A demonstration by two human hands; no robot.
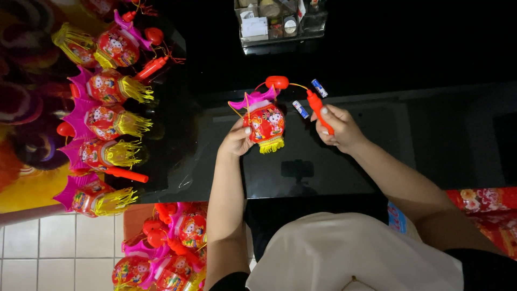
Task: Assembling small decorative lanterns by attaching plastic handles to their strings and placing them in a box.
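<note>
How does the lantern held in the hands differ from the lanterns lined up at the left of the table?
The held lantern is gripped by the left hand, off the black table; the row lanterns lie flat on it. Its red handle is in the right hand; the row's handles lie loose. Two batteries lie beside it; none show by the row. All share red bodies, pink tops and yellow fringes.

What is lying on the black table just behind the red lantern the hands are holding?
Two small batteries lie on the glossy black table past the red lantern, by the red handle in the right hand. The left hand hides the lantern's near side.
</note>
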